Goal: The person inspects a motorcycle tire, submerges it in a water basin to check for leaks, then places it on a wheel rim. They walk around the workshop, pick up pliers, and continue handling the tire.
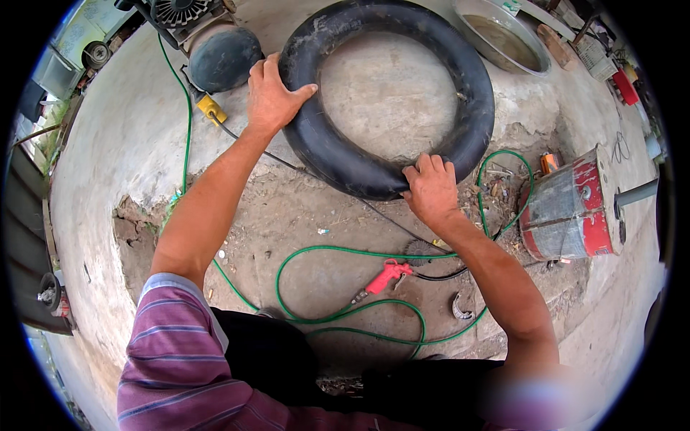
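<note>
Tube: One black rubber inner tube [471, 100] lay inflated on the concrete floor [122, 136], in the far middle of the scene, between both hands.
Left hand: The left hand [272, 93] gripped the tube's far-left curve, thumb hooked over the inner edge, fingers wrapped together on the outer wall.
Right hand: The right hand [431, 188] pressed down on the tube's near rim, fingers close together and curled over the rubber.
Handling: By the look of it, the tube was being turned or felt along by hand; a steady hold on opposite sides, as here, should keep the soft ring from flopping, and slow movement would help the palms sense any flaw.
Hose: One green hose [316, 248] looped on the dirt near the person, running far left toward a compressor tank [224, 57].
Air gun: One red air gun [384, 276] rested inside the hose loops, near the right forearm.
Drum: One red and grey drum [571, 208] lay on its side at right.
Basin: One metal basin [503, 39] of murky water sat far right, just beyond the tube.
Fitting: One yellow fitting [211, 108] sat left of the tube.
Count: Two hands, one tube, one hose, one gun, one drum, one basin.
</note>
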### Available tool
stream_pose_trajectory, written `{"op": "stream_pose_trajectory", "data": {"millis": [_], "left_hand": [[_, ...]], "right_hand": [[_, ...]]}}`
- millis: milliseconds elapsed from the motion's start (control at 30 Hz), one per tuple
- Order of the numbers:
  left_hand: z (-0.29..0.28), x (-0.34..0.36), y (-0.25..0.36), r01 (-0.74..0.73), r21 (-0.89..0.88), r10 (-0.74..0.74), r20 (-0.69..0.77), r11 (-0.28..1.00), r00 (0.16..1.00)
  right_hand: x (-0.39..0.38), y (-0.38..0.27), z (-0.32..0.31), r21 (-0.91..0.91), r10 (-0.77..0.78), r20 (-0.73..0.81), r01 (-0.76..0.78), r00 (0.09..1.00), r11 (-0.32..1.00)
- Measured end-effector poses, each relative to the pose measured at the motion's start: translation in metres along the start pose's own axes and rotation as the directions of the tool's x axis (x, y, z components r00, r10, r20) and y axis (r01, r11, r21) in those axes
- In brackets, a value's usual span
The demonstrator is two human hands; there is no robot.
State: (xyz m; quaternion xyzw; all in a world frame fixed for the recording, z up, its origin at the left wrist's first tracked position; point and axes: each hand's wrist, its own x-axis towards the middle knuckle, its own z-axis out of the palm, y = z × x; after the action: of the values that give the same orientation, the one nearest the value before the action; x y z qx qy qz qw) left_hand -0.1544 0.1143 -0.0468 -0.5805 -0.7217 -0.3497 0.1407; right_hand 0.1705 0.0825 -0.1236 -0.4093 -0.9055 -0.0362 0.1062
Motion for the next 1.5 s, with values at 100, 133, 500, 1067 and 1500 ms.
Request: {"op": "stream_pose_trajectory", "data": {"millis": [100,133,500,1067,1500], "left_hand": [[0.0,0.023,-0.013,0.674,-0.356,-0.445,0.541,0.648,0.714],[0.003,0.02,-0.013,0.681,-0.383,-0.425,0.565,0.624,0.707],[-0.015,-0.055,0.048,0.502,-0.514,-0.059,0.656,0.695,0.752],[-0.051,-0.134,0.041,0.402,-0.477,-0.042,0.603,0.781,0.797],[-0.051,-0.149,0.038,0.323,-0.559,0.059,0.559,0.763,0.827]], "right_hand": [[-0.003,-0.001,0.007,-0.001,0.045,0.104,-0.045,0.994,0.999],[-0.002,-0.001,0.008,0.013,0.069,0.142,-0.072,0.987,0.997],[-0.085,0.04,0.068,-0.066,0.131,0.216,-0.119,0.968,0.991],[-0.069,-0.018,0.151,0.728,0.931,0.253,-0.686,0.263,-0.004],[-0.079,0.013,0.144,0.463,0.574,0.815,-0.678,0.073,-0.571]]}}
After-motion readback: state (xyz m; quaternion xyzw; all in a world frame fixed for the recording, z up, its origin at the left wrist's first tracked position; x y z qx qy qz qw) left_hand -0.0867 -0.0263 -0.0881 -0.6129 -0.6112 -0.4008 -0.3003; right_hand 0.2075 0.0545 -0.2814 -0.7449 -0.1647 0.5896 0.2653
